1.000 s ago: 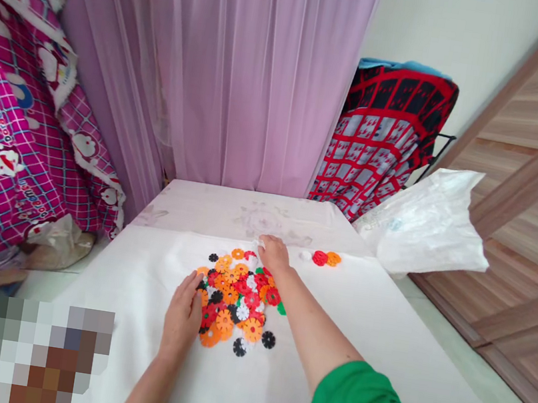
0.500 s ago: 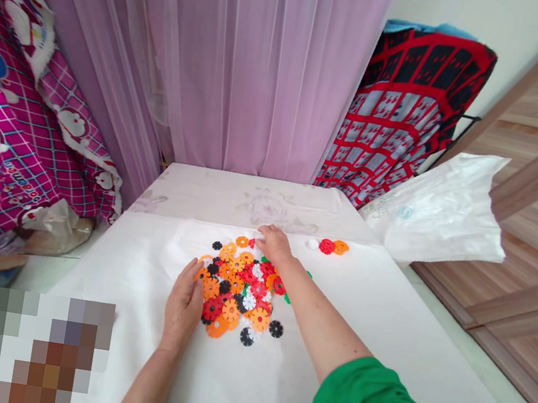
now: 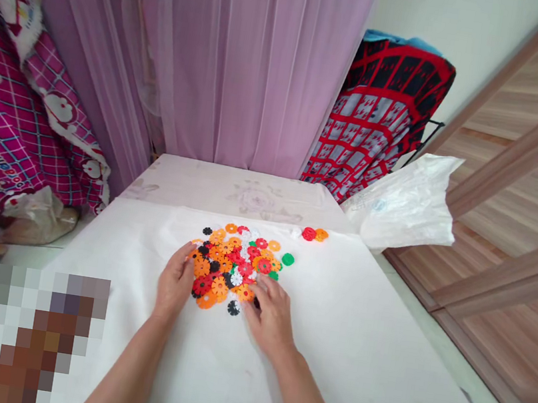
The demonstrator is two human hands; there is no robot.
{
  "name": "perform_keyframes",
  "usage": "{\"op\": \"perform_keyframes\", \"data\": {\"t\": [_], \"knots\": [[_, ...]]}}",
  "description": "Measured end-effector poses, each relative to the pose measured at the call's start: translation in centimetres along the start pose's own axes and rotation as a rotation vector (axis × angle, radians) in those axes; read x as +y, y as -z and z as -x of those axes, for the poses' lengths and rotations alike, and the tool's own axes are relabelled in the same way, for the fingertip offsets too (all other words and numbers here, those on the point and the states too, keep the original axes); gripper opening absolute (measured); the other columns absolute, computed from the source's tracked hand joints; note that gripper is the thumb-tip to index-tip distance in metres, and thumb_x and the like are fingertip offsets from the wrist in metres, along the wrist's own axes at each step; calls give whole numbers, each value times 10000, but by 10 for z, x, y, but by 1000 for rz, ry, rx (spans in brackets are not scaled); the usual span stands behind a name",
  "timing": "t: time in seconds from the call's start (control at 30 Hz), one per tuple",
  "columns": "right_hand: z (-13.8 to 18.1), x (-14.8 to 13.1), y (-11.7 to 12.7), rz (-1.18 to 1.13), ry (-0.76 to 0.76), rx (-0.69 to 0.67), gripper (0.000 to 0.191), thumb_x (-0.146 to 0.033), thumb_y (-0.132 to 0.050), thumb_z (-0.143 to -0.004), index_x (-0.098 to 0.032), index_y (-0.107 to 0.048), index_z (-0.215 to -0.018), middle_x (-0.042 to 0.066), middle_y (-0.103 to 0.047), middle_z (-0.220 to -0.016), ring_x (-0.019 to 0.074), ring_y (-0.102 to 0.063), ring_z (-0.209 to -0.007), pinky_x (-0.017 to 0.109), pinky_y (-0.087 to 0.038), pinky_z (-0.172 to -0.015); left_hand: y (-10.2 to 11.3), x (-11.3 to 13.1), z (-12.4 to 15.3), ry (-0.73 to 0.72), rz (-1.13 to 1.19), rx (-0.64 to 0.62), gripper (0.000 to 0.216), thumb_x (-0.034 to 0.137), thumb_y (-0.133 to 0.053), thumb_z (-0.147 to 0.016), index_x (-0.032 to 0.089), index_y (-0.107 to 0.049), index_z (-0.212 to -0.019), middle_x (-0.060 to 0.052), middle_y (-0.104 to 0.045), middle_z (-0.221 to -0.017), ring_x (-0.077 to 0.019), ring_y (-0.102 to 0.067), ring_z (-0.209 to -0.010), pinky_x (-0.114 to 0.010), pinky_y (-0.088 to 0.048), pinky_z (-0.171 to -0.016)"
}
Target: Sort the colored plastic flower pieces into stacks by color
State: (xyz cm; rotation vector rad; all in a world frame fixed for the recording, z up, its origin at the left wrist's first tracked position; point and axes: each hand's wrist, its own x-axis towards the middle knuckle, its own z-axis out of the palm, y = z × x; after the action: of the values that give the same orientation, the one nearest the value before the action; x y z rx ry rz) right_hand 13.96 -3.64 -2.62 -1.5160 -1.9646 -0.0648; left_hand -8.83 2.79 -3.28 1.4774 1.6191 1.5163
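A pile of small flower-shaped plastic discs [image 3: 234,260] in orange, red, black, white and green lies on a white cloth [image 3: 361,330]. My left hand [image 3: 174,285] rests flat at the pile's left edge, fingers stretched out and touching the orange discs. My right hand [image 3: 271,314] lies at the pile's near right edge, fingers spread over a black disc, holding nothing that I can see. A loose black disc [image 3: 233,308] sits between the hands. Apart from the pile, a white, a red and an orange disc [image 3: 309,233] lie in a row at the cloth's far edge.
A bare pale table top [image 3: 230,189] shows beyond the cloth, then pink curtains [image 3: 230,54]. A white plastic bag [image 3: 404,205] lies at the right, a red patterned blanket [image 3: 376,123] behind it. Pink bedding [image 3: 2,121] is at the left, wooden panels at the right.
My right hand has drawn back from the pile's far side to its near right edge. The left hand stays at the left edge. The view has shifted a little.
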Motion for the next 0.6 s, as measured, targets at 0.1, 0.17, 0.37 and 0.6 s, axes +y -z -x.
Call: {"op": "perform_keyframes", "data": {"t": [0.1, 0.17, 0.37, 0.6], "knots": [[-5, -14, -10, -5, 31, 11, 237, -260, -595, -866, -260, -668, -1091, 62, -608, -1257, 250, -497, -1201, 414, -380, -1003, -1, -1, 1, -26, 36, -48, 334, 307, -501, -860, 244, -666, -1143, -55, -640, -1301, -223, -547, -1260, -444, -386, -1127], [-14, -13, -14, -21, -5, 50, 237, -253, -575, -883, -248, -661, -1104, 64, -629, -1225, 245, -515, -1160, 405, -383, -973, -1, -2, 2, -33, 65, -80, 328, 338, -516, -858, 241, -674, -1128, -60, -635, -1306, -230, -544, -1262, -458, -385, -1126], [-18, 1, -12, -148, -109, 131, 209, -219, -473, -932, -233, -663, -1019, 40, -692, -1032, 190, -586, -967, 330, -407, -840, 0, 6, 8, 122, 214, -24, 357, 421, -544, -847, 224, -665, -1119, -80, -643, -1272, -237, -610, -1151, -408, -561, -913], [-23, -9, -11, -109, -156, -15, 196, -284, -645, -829, -232, -628, -1018, 42, -684, -1093, 221, -549, -1035, 351, -368, -872, 5, 20, 12, 216, 286, 17, 384, 462, -579, -820, 212, -673, -1095, -86, -647, -1267, -247, -614, -1145, -393, -577, -874]]}}
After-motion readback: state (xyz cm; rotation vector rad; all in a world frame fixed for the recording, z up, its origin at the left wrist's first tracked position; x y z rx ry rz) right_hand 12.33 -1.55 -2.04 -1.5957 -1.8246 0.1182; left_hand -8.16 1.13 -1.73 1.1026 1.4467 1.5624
